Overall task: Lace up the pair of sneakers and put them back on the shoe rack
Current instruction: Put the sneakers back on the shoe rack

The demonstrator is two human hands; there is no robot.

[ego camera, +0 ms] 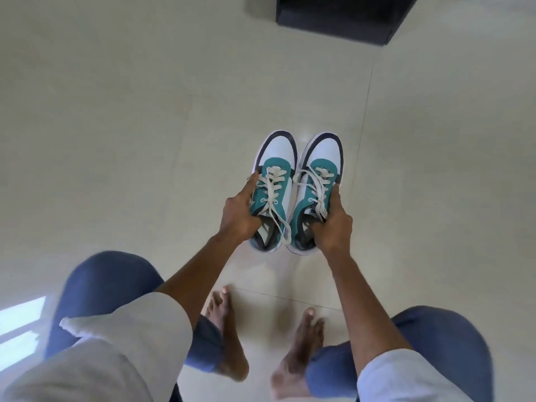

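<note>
Two teal, white and dark sneakers with cream laces sit side by side, toes pointing away from me. My left hand [239, 211] grips the left sneaker [275, 158] at its collar, thumb inside the opening and a finger along its outer side. The right sneaker [323, 158] is held the same way by my right hand [333, 224]. Both shoes are laced, with loose lace ends hanging over the tongues. Whether the soles touch the floor or hang just above it, I cannot tell.
A cream tiled floor [116, 126] spreads all around. A dark box-like piece of furniture [339, 15] stands at the top right. My bare feet [229, 335] and bent knees in blue trousers fill the lower frame.
</note>
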